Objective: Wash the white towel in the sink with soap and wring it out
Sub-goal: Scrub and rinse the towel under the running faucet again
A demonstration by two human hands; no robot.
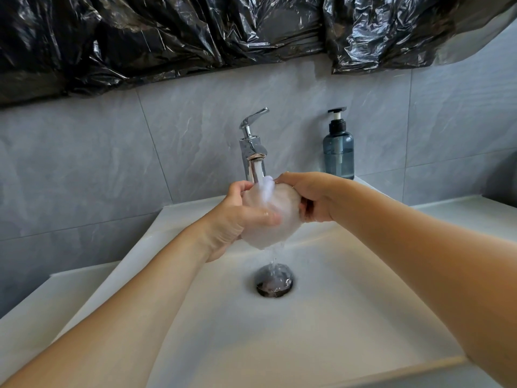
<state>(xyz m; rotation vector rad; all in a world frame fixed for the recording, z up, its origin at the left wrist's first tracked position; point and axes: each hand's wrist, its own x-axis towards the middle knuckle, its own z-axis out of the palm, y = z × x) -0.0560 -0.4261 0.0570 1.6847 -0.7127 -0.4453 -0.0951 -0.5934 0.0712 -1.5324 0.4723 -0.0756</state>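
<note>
A bunched, wet white cloth towel [272,217] is seen over a glossy white ceramic sink [321,317] with a dark metal drain [274,280]. A shiny chrome tap [253,147] and a translucent blue-grey plastic pump bottle [338,152], black-capped, are backed by grey, faintly veined wall tiles [84,163] and crinkled glossy black plastic sheeting [167,35].

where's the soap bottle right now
In the head view the soap bottle stands upright at the back of the sink, right of the faucet, behind the right hand.
</note>
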